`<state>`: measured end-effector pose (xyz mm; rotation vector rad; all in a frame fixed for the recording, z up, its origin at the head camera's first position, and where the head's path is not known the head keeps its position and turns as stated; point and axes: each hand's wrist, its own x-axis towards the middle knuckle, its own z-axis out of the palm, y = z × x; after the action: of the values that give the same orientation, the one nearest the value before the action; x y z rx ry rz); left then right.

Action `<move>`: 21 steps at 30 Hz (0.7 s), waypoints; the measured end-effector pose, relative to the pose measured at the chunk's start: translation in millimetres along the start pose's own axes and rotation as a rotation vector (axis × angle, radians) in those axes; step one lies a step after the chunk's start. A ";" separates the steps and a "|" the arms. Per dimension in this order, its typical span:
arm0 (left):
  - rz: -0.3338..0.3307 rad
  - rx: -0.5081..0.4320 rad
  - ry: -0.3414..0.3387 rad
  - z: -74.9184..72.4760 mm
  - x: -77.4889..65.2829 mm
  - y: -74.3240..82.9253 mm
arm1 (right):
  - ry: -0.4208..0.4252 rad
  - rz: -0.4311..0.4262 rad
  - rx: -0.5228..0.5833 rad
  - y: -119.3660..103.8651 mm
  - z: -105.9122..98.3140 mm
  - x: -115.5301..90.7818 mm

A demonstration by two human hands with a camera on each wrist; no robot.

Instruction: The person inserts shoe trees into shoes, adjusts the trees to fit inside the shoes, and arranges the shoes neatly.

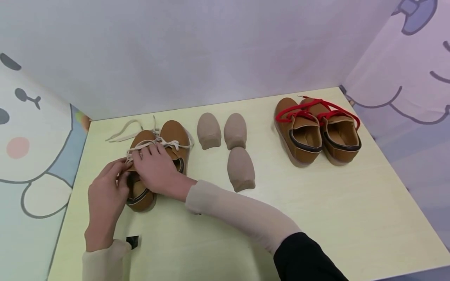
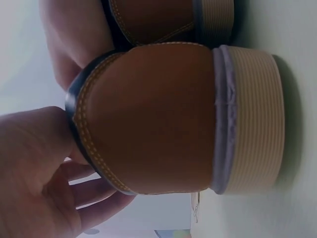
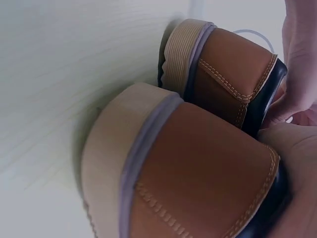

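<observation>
Two brown shoes with white laces stand side by side at the table's left, heels toward me. My left hand (image 1: 109,191) is at the left shoe (image 1: 142,203), thumb near the opening and fingers along its outer side, gripping the edge by the eyelets. Across that shoe's front reaches my right hand (image 1: 154,168), its bent fingers on the white shoelace (image 1: 144,144); the fingertips are partly hidden. The right shoe (image 1: 174,130) lies partly under the right hand and wrist. The left wrist view shows the left shoe's heel (image 2: 153,119) close up, flat on the table.
Three beige shoe inserts, including a front one (image 1: 241,168), lie in the middle of the table (image 1: 316,218). Brown shoes with red laces (image 1: 306,140) stand at the back right. Loose lace ends trail behind the left shoe. A printed cloth wall (image 1: 211,58) rises behind.
</observation>
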<state>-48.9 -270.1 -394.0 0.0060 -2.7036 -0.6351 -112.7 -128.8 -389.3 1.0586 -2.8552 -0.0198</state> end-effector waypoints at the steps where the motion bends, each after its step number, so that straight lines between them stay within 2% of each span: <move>1: -0.008 -0.005 -0.009 -0.3 -0.2 0.2 | 0.021 -0.011 0.001 1.5 0.3 -2.5; 6: -0.006 -0.038 -0.019 0.6 -2.4 1.2 | 0.103 -0.053 0.020 8.4 3.0 -15.8; 15: 0.139 -0.135 0.082 6.0 -2.0 9.6 | 0.196 -0.122 0.120 32.2 0.9 -39.7; 21: 0.207 -0.167 0.078 9.1 1.6 19.0 | 0.259 -0.128 0.152 48.2 1.9 -57.3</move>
<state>-52.1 -249.3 -392.8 -0.2815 -2.5247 -0.7764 -100.9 -55.0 -393.8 1.1738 -2.5873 0.3061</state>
